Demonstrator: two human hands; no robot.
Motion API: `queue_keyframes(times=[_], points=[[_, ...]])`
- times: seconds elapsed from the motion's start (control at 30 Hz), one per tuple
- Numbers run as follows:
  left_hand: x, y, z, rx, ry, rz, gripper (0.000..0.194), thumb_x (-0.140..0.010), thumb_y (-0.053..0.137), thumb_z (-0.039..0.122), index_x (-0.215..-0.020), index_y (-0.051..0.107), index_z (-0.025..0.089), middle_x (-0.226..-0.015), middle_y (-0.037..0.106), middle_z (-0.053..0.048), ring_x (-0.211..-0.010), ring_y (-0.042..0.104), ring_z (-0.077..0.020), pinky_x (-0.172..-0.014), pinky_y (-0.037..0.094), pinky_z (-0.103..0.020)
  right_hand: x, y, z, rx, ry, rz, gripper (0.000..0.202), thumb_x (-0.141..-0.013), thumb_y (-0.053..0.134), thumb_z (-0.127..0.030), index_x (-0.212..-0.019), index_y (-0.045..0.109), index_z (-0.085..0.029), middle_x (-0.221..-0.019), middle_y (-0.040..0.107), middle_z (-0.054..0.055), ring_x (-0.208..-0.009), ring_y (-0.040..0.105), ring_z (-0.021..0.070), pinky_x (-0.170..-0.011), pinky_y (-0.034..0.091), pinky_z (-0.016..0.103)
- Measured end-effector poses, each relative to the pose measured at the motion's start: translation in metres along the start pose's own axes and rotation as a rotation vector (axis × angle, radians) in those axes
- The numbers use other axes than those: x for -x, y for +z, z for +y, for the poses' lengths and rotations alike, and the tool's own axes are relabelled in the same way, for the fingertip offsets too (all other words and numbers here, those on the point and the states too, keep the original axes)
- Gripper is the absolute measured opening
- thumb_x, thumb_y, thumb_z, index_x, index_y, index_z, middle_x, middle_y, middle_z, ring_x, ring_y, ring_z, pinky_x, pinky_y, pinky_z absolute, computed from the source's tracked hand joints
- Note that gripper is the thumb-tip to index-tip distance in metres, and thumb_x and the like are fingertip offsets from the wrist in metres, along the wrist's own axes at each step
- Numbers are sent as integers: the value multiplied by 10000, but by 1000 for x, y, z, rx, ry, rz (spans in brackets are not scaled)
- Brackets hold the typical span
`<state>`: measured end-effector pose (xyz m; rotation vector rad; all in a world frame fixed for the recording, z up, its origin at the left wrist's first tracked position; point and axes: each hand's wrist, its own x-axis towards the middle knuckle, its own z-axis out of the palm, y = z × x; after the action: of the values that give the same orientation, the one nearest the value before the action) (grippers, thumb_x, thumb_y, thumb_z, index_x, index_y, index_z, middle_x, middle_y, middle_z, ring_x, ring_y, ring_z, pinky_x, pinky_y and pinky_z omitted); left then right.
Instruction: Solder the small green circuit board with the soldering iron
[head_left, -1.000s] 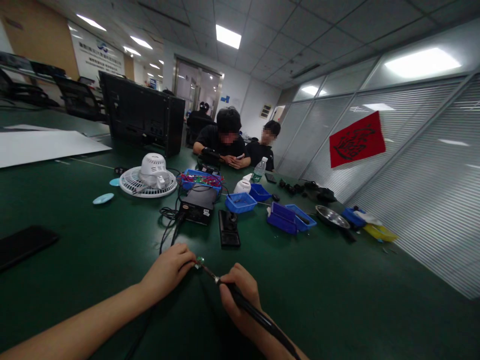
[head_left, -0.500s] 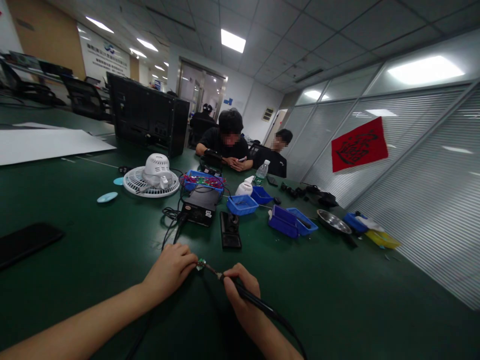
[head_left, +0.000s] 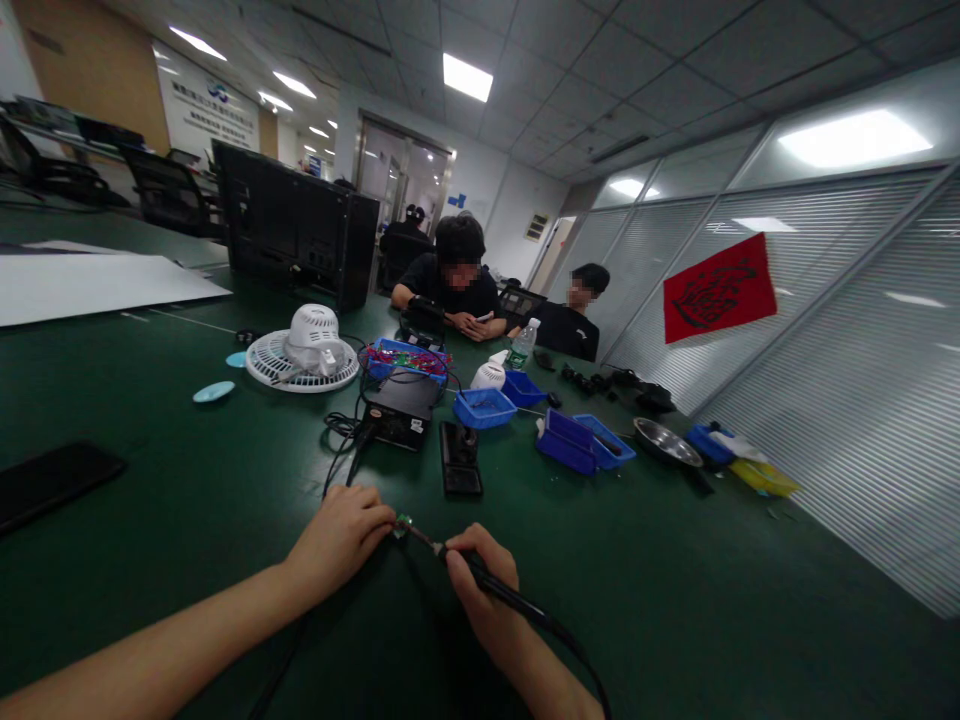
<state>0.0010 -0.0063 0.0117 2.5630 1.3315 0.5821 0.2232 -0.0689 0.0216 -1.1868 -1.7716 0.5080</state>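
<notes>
My right hand (head_left: 487,590) is closed around the black handle of a soldering iron (head_left: 474,573), whose cable trails down past the wrist. The iron's thin metal tip reaches a small green circuit board (head_left: 403,526) on the dark green table. My left hand (head_left: 351,530) lies at the board's left edge, fingers pinched together on it; whether a wire is also between the fingertips is too small to tell. Beyond the hands stands a black soldering station box (head_left: 400,410) with cables. To its right is a black iron stand (head_left: 460,460).
Behind the box sits a blue tray (head_left: 409,362) of red wires. A white fan part (head_left: 311,350) lies left, a black phone (head_left: 56,482) nearer. Rightward are blue trays (head_left: 566,442), a bottle (head_left: 523,343) and a metal bowl (head_left: 667,442). Two people (head_left: 457,275) sit across the table.
My hands, the soldering iron and the board stay almost in place. Across the table, the seated person on the right has shifted to the right.
</notes>
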Motion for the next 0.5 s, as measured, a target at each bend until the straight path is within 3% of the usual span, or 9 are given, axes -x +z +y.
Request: queue_keyframes(times=[0.17, 0.5], points=[[-1, 1, 2, 8, -39, 3, 179, -871, 555, 231, -1029, 640, 229, -923, 658, -37, -907, 555, -219, -773, 347, -338, 0, 0, 1, 5, 45, -3, 98, -858, 547, -213, -784, 609, -195, -709, 604, -3, -636, 577, 149, -611, 447, 246], [-6, -1, 0, 40, -43, -74, 181, -909, 496, 279, -918, 676, 265, -814, 664, -5, -826, 576, -192, -720, 319, -305, -4, 2, 2, -48, 72, 62, 140, -840, 538, -224, -719, 599, -188, -644, 599, -15, -590, 571, 143, -575, 439, 234]])
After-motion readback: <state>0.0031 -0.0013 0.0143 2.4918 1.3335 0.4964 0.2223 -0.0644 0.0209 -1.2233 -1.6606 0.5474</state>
